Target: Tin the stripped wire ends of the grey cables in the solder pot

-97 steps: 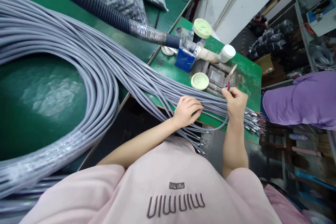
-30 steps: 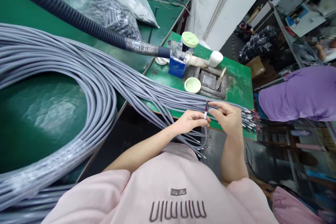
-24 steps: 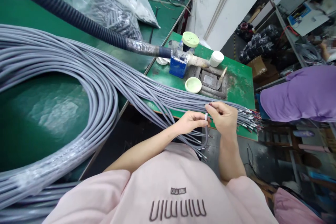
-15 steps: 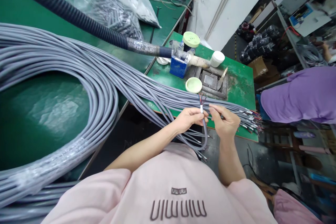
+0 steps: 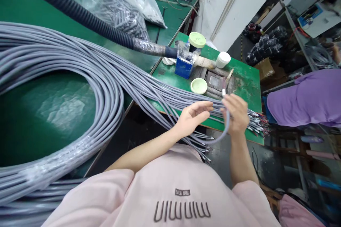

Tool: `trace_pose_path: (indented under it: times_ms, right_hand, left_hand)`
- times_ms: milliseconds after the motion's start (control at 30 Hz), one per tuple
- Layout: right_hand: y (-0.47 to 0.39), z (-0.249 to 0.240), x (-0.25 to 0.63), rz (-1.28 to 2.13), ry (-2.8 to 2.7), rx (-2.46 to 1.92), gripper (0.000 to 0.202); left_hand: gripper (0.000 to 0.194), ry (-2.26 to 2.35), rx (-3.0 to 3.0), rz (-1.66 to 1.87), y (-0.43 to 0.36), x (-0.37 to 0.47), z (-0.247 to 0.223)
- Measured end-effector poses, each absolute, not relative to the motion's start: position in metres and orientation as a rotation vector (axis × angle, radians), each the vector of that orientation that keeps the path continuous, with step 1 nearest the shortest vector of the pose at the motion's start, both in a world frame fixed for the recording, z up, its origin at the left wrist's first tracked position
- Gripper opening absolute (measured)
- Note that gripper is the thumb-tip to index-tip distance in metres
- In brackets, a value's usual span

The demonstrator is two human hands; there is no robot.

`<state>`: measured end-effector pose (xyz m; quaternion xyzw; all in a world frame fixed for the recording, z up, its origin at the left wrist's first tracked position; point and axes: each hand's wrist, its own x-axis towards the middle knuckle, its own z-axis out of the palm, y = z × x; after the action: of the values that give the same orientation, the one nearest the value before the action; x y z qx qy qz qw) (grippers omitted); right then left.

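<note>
**One grey cable in our right hand, left hand free**

Our right hand [image 5: 237, 115] is closed around a single grey cable [image 5: 227, 127], fingers curled on it just below its white-sleeved tip [image 5: 223, 92], which points up toward the metal tray [image 5: 216, 82] on the small green table [image 5: 247, 78]. From the grip the cable bends down in a loop and runs back toward the loose ends hanging off the table edge. The hand is somewhat blurred, so we cannot make out the thin wires at the tip.

Our left hand [image 5: 192, 116] is released, palm up and fingers spread, holding nothing; it hovers just above the grey cable bundle [image 5: 112, 78] where the bundle crosses the table's near edge, and whether it touches the strands we cannot tell.

The bundle sweeps in a wide coil over the large green bench [image 5: 48, 103] on our left. Behind the tray stand a blue box [image 5: 183, 68], a pale green lid [image 5: 198, 86], a green-capped jar [image 5: 197, 40] and a white cap [image 5: 223, 59]. A black corrugated hose [image 5: 80, 10] runs across the bench to the blue box. On the right, a person in a purple garment [image 5: 306, 97] is partly in view
</note>
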<state>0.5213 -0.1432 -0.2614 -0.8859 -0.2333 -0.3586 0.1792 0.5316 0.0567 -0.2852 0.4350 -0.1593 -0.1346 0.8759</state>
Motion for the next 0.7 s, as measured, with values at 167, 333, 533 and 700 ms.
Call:
trace_pose_path:
  times_ms: [167, 333, 533, 700]
  right_hand:
    - [-0.170, -0.236, 0.543, -1.238, -0.162, -2.388, 0.028]
    - [-0.142, -0.227, 0.563, -0.983, -0.180, -2.266, 0.025]
    - [-0.115, -0.238, 0.603, -0.684, -0.223, -2.142, 0.029]
    - [-0.110, -0.247, 0.633, -0.562, -0.247, -2.171, 0.031]
  left_hand:
    - [0.027, -1.352, 1.001, -0.371, 0.069, 0.511, -0.258]
    - [0.025, -1.329, 1.651, 0.007, 0.041, 0.523, -0.305]
    - [0.029, -1.019, 1.982, 0.323, 0.035, 0.550, -0.362]
    - [0.025, -1.030, 1.915, 0.356, 0.036, 0.550, -0.370]
